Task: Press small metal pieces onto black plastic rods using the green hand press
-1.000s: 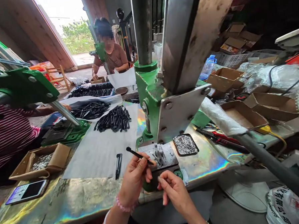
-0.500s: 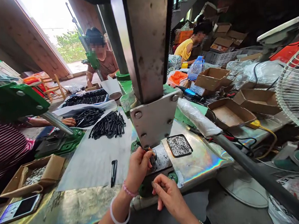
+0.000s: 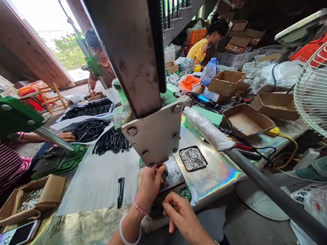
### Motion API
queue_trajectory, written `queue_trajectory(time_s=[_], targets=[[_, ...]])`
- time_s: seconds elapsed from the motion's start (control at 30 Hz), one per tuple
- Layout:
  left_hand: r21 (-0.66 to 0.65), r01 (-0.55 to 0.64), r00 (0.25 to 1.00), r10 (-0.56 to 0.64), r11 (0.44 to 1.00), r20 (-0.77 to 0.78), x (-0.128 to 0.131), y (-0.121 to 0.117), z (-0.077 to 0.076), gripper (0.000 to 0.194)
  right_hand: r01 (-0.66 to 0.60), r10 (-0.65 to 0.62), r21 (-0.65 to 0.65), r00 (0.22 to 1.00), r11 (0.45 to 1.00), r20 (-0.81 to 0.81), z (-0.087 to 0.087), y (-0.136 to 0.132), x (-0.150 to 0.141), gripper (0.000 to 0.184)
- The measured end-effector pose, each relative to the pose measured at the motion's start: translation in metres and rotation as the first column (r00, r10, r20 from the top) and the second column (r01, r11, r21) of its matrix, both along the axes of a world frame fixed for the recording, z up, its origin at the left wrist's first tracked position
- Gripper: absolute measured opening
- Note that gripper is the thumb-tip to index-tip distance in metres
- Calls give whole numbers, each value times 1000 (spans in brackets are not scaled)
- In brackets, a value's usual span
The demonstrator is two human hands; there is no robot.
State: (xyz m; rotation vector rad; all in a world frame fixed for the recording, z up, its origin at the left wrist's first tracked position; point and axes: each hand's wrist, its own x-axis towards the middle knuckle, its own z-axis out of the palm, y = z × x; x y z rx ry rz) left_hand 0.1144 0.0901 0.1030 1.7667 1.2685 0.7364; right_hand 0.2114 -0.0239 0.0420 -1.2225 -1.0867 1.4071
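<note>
My left hand (image 3: 149,185) reaches under the grey steel plate (image 3: 156,137) of a hand press, its fingertips pinched together at the metal fixture block (image 3: 172,175). The black stick it carried is hidden beneath the plate. My right hand (image 3: 182,216) hovers at the bench edge just below, fingers curled and thumb pressed to forefinger on something too small to name. A black tray of small metal pins (image 3: 192,158) lies right of the fixture. One black stick (image 3: 120,192) lies on the white paper (image 3: 98,180) to the left.
The press lever (image 3: 254,172) slants down to the right. A pile of black sticks (image 3: 111,141) lies farther back. Open cardboard boxes (image 3: 247,120) and a fan (image 3: 318,92) stand at right. A phone (image 3: 13,236), a box of metal pieces (image 3: 27,201) and a striped-sleeved person's green press (image 3: 9,116) are at left.
My left hand carried the black stick forward from in front of the press to the fixture under the plate. My view moved closer and leftward. My right hand stayed by the bench edge.
</note>
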Motion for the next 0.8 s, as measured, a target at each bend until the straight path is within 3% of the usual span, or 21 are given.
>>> queue_trajectory(time_s=[0.63,0.8], targets=[[139,51,990,-33,989,-134,3,1,-1,22,4,-4,13,1000,1000,-6,2,0,1,37],[305,82,977,-16,949,-214,5,-4,-2,18,14,-14,4,1000,1000,-9,3,0,1,34]])
